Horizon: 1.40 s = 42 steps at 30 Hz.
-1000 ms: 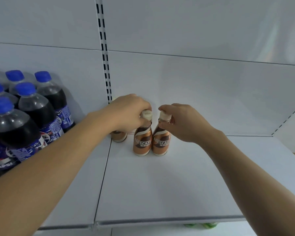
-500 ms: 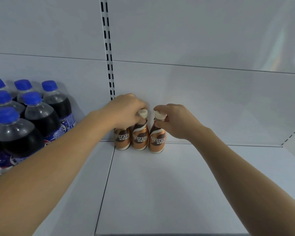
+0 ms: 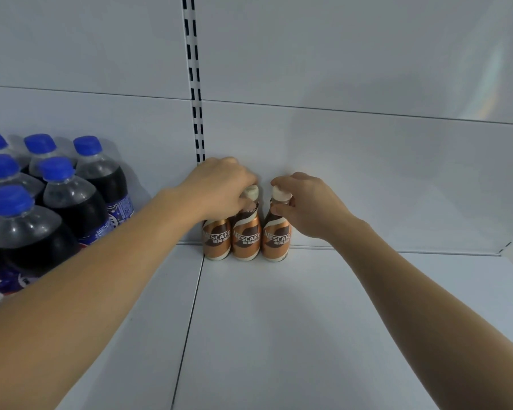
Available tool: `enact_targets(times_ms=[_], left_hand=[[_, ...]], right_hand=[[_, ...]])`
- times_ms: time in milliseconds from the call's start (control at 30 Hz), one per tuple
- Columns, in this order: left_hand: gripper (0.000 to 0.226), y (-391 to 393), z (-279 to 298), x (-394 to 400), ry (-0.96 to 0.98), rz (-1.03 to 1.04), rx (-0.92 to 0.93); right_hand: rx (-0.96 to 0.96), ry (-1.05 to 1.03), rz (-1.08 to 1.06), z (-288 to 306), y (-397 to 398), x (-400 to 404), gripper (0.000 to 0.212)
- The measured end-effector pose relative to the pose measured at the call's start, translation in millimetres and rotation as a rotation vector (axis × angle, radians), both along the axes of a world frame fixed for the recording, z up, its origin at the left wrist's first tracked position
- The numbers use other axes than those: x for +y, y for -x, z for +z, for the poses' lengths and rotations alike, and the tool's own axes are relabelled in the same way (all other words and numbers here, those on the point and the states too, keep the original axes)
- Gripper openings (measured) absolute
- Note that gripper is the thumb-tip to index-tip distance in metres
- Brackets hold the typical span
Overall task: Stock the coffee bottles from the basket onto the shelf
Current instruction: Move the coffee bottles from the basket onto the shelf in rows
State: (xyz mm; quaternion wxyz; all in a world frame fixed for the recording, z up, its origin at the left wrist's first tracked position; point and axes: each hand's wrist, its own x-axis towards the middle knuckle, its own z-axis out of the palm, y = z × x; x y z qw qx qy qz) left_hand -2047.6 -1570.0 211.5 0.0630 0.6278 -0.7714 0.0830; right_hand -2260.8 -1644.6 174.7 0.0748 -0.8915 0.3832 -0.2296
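Reaching across the bare front of the shelf (image 3: 279, 335), both forearms lead to the back wall. Left hand (image 3: 219, 187) has its grip clamped on the middle coffee bottle (image 3: 246, 235) at the neck; right hand (image 3: 311, 205) is pinched on the right coffee bottle (image 3: 276, 238) just under its cap. Risk, my read: bottles stand touching, so a sloppy release or wrist nudge could topple the row. Count: three coffee bottles upright against the wall, six cola bottles (image 3: 74, 199) at left. Basket out of view.

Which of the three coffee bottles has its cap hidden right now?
The leftmost coffee bottle: the left hand covers its top, while the other two show cream caps.
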Motion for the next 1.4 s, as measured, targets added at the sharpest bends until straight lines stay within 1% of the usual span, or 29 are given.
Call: enact_targets(times_ms=[33,67,133,233,333,367,500,700,833,1000,1200,1300,1400], left_hand=[[0.017,1.2,-0.2,0.9,-0.003,-0.005,0.003],[0.020,1.8,-1.1,1.3,0.000,0.001,0.001],[0.037,2.8,-2.0,2.8,0.004,0.014,-0.007],[0.049,4.8,-2.7,3.7,0.021,0.016,0.006],[0.059,5.0,-4.1,5.0,0.029,0.020,0.029],[0.058,4.9,-4.5,5.6,0.038,0.020,0.035],[0.049,6.1,-6.0,7.4,0.063,0.017,0.053],[0.050,6.1,-7.8,8.2,0.080,0.023,0.068],[0.050,10.3,-8.3,10.2,0.082,0.038,0.066],[0.056,16.1,-5.1,18.6,0.112,0.063,0.066],[0.050,29.2,-4.3,29.9,0.239,0.075,0.067],[0.052,43.3,-7.7,35.0,0.271,0.045,0.090],[0.057,64.1,-13.6,40.5,0.265,-0.028,0.121]], right_hand=[[0.007,0.002,-0.003,-0.9,-0.2,1.1,0.049],[0.013,0.003,-0.007,-2.2,0.1,2.6,0.050],[0.020,0.020,-0.011,-5.0,2.0,6.0,0.052],[0.034,0.097,-0.021,-8.0,6.0,11.4,0.058],[0.089,0.133,-0.045,-8.9,10.1,12.6,0.072],[0.103,0.131,-0.055,-9.4,11.0,12.0,0.072],[0.097,0.127,-0.060,-8.5,10.0,11.9,0.061],[0.108,0.148,-0.084,-10.1,8.0,17.6,0.056],[0.153,0.133,-0.127,-3.9,7.4,25.9,0.061],[0.244,0.156,-0.154,3.3,10.5,37.0,0.077],[0.296,0.234,-0.201,6.4,32.6,46.6,0.069],[0.297,0.241,-0.203,0.3,45.9,54.1,0.068],[0.314,0.234,-0.227,-6.1,60.9,70.3,0.070]])
